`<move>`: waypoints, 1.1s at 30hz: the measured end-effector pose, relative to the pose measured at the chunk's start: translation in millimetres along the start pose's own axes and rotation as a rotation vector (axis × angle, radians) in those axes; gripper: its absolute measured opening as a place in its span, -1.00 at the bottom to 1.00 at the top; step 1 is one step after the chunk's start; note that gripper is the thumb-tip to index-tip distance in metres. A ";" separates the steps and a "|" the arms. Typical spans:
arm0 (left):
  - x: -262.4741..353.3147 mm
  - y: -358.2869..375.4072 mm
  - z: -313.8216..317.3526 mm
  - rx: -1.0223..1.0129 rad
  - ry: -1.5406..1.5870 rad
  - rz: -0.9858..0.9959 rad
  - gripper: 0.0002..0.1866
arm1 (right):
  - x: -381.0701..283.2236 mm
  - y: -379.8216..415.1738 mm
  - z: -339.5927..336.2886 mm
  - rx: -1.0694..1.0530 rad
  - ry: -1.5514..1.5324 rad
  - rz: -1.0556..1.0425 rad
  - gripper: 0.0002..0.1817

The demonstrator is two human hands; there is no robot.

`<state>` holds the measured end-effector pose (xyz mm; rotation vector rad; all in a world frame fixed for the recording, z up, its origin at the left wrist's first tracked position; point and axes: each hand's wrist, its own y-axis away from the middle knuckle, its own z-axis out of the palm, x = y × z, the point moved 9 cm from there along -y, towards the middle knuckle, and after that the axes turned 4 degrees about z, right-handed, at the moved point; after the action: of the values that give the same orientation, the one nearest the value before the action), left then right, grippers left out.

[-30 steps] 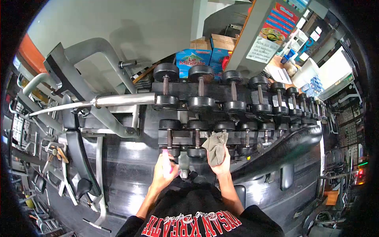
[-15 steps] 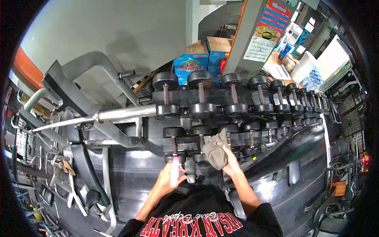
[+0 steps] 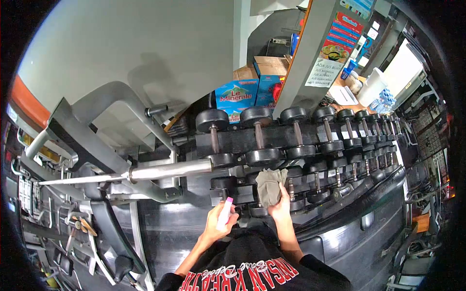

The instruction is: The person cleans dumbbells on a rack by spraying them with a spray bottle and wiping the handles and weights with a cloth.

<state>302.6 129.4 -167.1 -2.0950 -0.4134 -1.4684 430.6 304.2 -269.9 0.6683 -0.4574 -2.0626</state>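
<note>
My left hand (image 3: 217, 226) is closed around a slim white bottle with a pink top (image 3: 224, 214), held tilted in front of my chest. In my right hand (image 3: 280, 210) is a crumpled grey-brown cloth (image 3: 269, 188), gripped at its right and lower side. The cloth hangs in front of the lower row of black dumbbells (image 3: 318, 182) and hides part of it. Above that, an upper row of dumbbells (image 3: 259, 136) rests on the rack. The bottle's top is near the leftmost lower dumbbell (image 3: 223, 183).
A bare metal barbell (image 3: 165, 170) juts in from the left, ending beside the rack. A padded bench (image 3: 112, 228) stands at left, another black pad (image 3: 374, 199) at right. Blue cartons (image 3: 236, 94) are stacked behind the rack. A table with cups and bottles (image 3: 347, 92) stands back right.
The view has shifted, so the rack sits lower in the picture. My left hand has come slightly closer to my right with the bottle tilted more. Both hands keep their holds.
</note>
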 end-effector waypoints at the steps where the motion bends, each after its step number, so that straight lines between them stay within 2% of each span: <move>1: -9.4 -2.9 -0.8 0.008 0.071 -0.078 -0.73 | 4.1 -2.5 9.9 -0.052 -0.025 0.018 -0.54; 3: -21.2 -9.8 1.2 0.034 0.220 -0.174 -0.71 | 7.4 -7.0 27.9 -0.094 -0.090 0.013 -0.50; 10: -2.0 -71.1 17.3 0.010 0.201 -0.125 -0.71 | -18.6 -26.9 52.6 -0.157 -0.048 0.000 -0.49; 12: -3.3 -89.3 23.9 0.039 0.152 -0.085 -0.72 | -33.0 -30.3 63.5 -0.136 0.010 -0.038 -0.49; 13: -7.0 -96.1 29.2 0.064 0.261 -0.182 -0.74 | -39.2 -37.1 63.7 -0.146 0.039 -0.039 -0.50; 18: -20.2 -133.6 42.0 0.106 0.257 -0.196 -0.79 | -75.0 -77.1 68.1 -0.085 0.126 -0.081 -0.53; 20: -23.1 -148.9 47.7 0.116 0.283 -0.232 -0.81 | -94.6 -91.3 79.8 -0.062 0.265 -0.176 -0.56; 26: -43.5 -185.0 57.5 0.146 0.228 -0.245 -0.83 | -132.5 -152.8 116.1 -0.110 0.436 -0.267 -0.51; 28: -44.7 -193.6 57.0 0.155 0.231 -0.268 -0.84 | -162.3 -170.0 134.9 -0.052 0.692 -0.619 -0.51; 30: -51.5 -196.7 55.6 0.174 0.266 -0.316 -0.85 | -178.4 -182.4 163.4 0.044 1.237 -1.024 -0.53; 32: -62.5 -196.2 55.1 0.182 0.303 -0.367 -0.85 | -156.4 -211.6 197.1 -0.190 1.760 -1.097 -0.54; 33: -66.9 -194.4 52.4 0.183 0.259 -0.366 -0.85 | -136.0 -215.5 218.2 -0.418 1.926 -1.098 -0.55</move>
<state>214.7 320.7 -193.4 -1.7193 -0.8279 -1.8043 219.7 548.3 -177.9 2.3832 1.6314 -1.1712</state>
